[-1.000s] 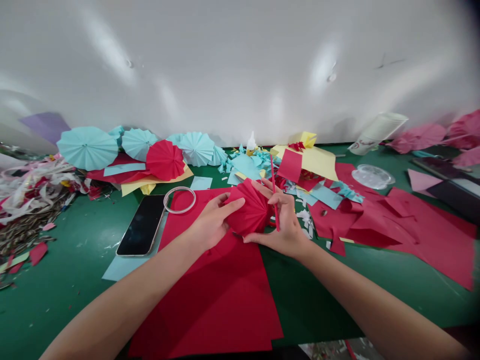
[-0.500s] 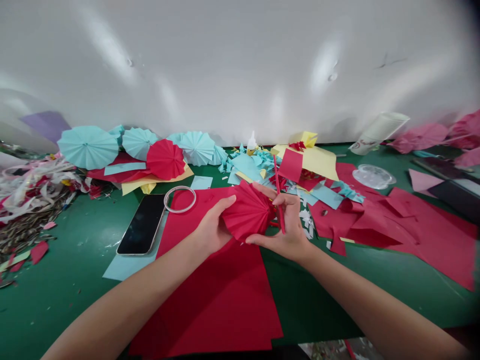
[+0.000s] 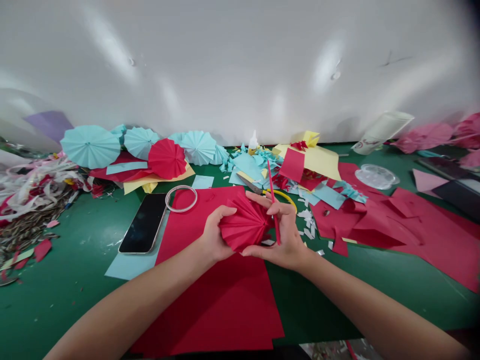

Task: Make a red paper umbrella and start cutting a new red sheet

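Note:
Between my hands is a red pleated paper fan point(image 3: 243, 222), its folds spreading from a point near its right side. My left hand point(image 3: 217, 232) grips its left edge, thumb on top. My right hand point(image 3: 287, 230) holds the fan's right side with thumb and fingertips, and a thin red stick point(image 3: 272, 192) is tucked between its fingers, pointing up. Under the fan lies a large red paper sheet point(image 3: 221, 300). Just beyond my right hand rest scissors point(image 3: 287, 196) with yellow handles, partly hidden by the fingers.
A phone point(image 3: 143, 225) lies left of the red sheet, with a roll of tape point(image 3: 181, 199) beside it. Finished light-blue rosettes point(image 3: 90, 146) and a red rosette point(image 3: 167, 159) stand along the wall. A glue bottle point(image 3: 253, 141) is at the back. Red paper scraps point(image 3: 423, 235) cover the right.
The fan has tilted and moved slightly down, so its pleat centre faces me more. My right hand has shifted a little down and left, and the scissors behind it show more.

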{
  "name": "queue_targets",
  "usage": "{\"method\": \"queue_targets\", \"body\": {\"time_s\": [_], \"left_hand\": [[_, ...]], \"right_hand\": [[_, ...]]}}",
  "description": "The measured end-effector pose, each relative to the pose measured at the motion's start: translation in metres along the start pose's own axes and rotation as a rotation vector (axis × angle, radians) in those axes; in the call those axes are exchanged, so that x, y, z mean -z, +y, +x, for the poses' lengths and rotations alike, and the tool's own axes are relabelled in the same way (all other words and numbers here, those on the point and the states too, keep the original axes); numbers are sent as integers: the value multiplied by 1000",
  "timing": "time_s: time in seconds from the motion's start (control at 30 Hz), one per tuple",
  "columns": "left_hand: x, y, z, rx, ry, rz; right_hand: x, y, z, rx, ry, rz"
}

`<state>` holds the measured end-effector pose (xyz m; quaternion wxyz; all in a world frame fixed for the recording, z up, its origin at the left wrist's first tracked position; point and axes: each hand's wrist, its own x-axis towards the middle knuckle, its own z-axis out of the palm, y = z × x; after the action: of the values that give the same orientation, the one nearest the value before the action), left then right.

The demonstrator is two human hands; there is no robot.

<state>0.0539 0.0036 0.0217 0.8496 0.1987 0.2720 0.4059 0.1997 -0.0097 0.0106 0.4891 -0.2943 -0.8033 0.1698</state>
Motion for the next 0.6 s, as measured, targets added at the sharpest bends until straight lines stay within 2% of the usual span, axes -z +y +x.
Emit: {"method": "queue_targets", "body": {"time_s": [0.2, 0.33, 0.5, 0.6], "left_hand": [[4, 1, 1, 73, -38, -101], [11, 7, 6, 39, -27, -119], [23, 17, 17, -31, -185, -119], [30, 22, 23, -76, -164, -121]], "right_hand": [[1, 2, 1, -3, 3, 3], [5, 2, 3, 20, 26, -30], [14, 1, 5, 1, 220, 57], [16, 3, 8, 38, 368, 63]]}}
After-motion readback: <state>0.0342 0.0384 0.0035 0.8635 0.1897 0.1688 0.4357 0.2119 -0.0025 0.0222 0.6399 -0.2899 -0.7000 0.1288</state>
